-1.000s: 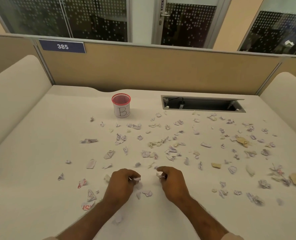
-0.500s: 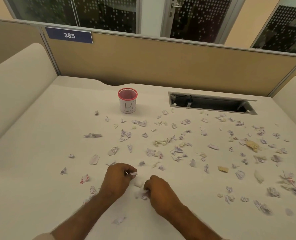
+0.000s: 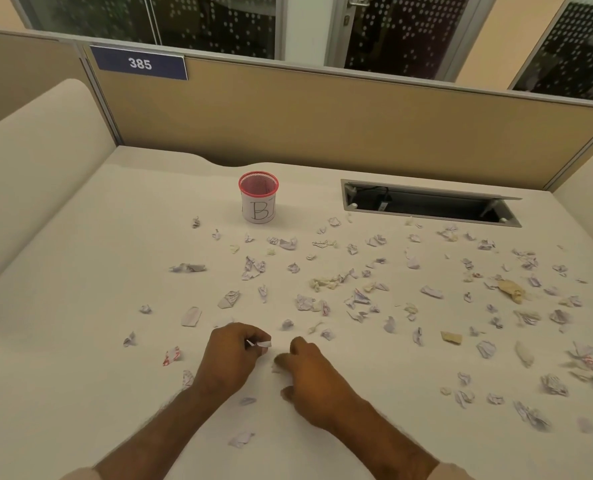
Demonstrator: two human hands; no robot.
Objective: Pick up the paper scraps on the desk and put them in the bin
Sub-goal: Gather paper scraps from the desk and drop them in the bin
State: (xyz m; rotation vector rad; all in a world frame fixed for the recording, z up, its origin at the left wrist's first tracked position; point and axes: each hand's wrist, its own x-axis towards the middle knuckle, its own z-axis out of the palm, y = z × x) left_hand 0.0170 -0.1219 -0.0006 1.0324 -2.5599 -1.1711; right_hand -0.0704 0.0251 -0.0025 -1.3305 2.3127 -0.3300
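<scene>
Below centre, the left hand [image 3: 227, 358] pinched a white scrap [image 3: 262, 344]; the right hand [image 3: 317, 379] curled over another scrap [image 3: 277, 368], grip unclear. Paper scraps [image 3: 357, 299] littered the desk [image 3: 80, 271]; the bin [image 3: 258, 196] stood above centre.

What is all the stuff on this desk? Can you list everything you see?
Desk: one, cream, under everything.
Bin: one, red mesh cup with a white label marked B, far middle of the desk.
Paper scraps: too many to count, mostly white with purple or red print, a few tan, spread from the middle to the right.
Cable slot: one, grey frame, dark inside, far right.
Partition: one, tan, behind the desk.
Number plate: one, blue, reads 385, on the partition.
Left hand: pinches a white scrap.
Right hand: curled over the desk; what its fingers hold is hidden.
</scene>
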